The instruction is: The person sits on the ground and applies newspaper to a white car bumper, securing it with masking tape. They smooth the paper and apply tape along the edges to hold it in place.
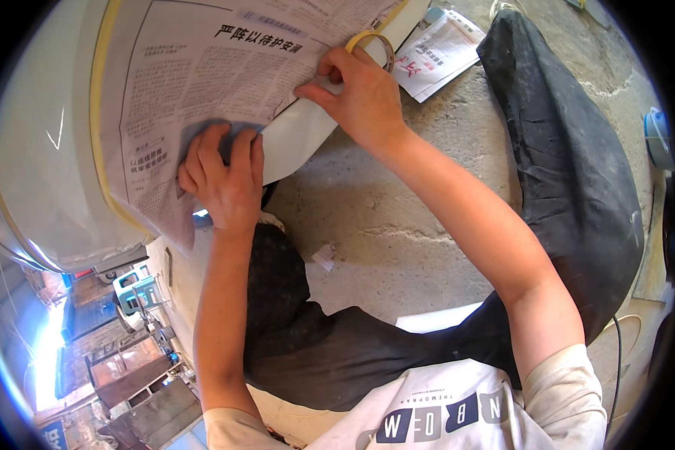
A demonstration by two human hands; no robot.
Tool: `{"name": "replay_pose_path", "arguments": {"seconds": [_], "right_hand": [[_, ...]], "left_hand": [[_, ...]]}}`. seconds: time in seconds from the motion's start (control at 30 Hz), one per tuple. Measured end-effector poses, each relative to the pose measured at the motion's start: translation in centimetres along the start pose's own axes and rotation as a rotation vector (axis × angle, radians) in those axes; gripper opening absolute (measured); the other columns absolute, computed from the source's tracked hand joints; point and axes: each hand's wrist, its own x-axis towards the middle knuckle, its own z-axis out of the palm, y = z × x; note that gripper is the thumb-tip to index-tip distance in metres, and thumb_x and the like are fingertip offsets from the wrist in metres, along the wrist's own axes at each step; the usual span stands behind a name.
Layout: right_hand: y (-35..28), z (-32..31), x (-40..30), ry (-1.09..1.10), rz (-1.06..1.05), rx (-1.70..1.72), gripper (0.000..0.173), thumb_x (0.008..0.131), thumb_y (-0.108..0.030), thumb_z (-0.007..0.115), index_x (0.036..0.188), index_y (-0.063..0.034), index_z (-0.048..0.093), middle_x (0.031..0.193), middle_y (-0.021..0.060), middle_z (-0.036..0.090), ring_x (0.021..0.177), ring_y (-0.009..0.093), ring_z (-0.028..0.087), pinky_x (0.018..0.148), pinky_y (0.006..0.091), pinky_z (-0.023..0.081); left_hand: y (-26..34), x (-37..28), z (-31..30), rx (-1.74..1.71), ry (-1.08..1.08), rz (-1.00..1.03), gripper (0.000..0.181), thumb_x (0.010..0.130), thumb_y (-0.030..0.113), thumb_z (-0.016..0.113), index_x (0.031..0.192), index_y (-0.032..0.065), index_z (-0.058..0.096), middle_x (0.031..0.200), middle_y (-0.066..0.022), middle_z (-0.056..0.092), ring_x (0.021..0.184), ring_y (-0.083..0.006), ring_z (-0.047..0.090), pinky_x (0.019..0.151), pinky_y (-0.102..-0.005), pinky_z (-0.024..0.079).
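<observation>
A sheet of newspaper (163, 84) covers part of a glossy pale vehicle body (39, 169). Yellow masking tape (96, 95) runs along the paper's left edge. My left hand (222, 177) lies on the paper's lower part, its fingers apart and pressing on the sheet. A roll of yellow masking tape (351, 42) is held in my right hand (365, 104), whose thumb and forefinger touch the paper's lower right edge. Below that edge shows a bare pale strip of the body (298, 138). Whether a tape end is pinched there cannot be made out.
Folded newspapers (441, 53) lie on the concrete floor (371, 197) beyond my right hand. My bent legs in dark trousers (568, 169) flank the work. A paper scrap (324, 256) lies between them. A blue stool (135, 289) and a grey-blue bucket (659, 138) stand farther off.
</observation>
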Motion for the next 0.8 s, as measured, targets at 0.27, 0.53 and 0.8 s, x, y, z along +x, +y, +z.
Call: {"name": "replay_pose_path", "arguments": {"seconds": [0.27, 0.53, 0.8], "right_hand": [[-0.3, 0.3, -0.1, 0.002, 0.032, -0.044, 0.044, 0.069, -0.041, 0.089, 0.092, -0.0122, 0.064, 0.091, 0.0055, 0.063, 0.082, 0.029, 0.068, 0.067, 0.0427, 0.054], [-1.1, 0.2, -0.3, 0.008, 0.036, -0.062, 0.051, 0.067, -0.042, 0.091, 0.096, -0.0103, 0.062, 0.096, 0.0061, 0.062, 0.083, 0.029, 0.068, 0.067, 0.0427, 0.054], [-1.7, 0.1, -0.4, 0.004, 0.071, -0.081, 0.055, 0.065, -0.042, 0.091, 0.098, -0.0093, 0.061, 0.095, 0.0073, 0.061, 0.083, 0.03, 0.068, 0.065, 0.0438, 0.054]], "left_hand": [[-0.3, -1.0, 0.2, 0.039, -0.015, -0.042, 0.015, 0.082, 0.024, 0.08, 0.096, 0.0212, 0.074, 0.124, -0.0029, 0.06, 0.116, -0.0271, 0.053, 0.101, -0.0446, 0.032], [-0.9, -0.5, 0.2, 0.018, 0.068, -0.065, 0.016, 0.082, 0.031, 0.081, 0.086, 0.0217, 0.069, 0.122, -0.0031, 0.061, 0.114, -0.0283, 0.053, 0.096, -0.0458, 0.034], [0.6, 0.4, -0.7, -0.011, 0.027, -0.102, 0.023, 0.082, 0.02, 0.077, 0.103, 0.0151, 0.069, 0.123, -0.0059, 0.061, 0.112, -0.0297, 0.056, 0.093, -0.0453, 0.036]]}}
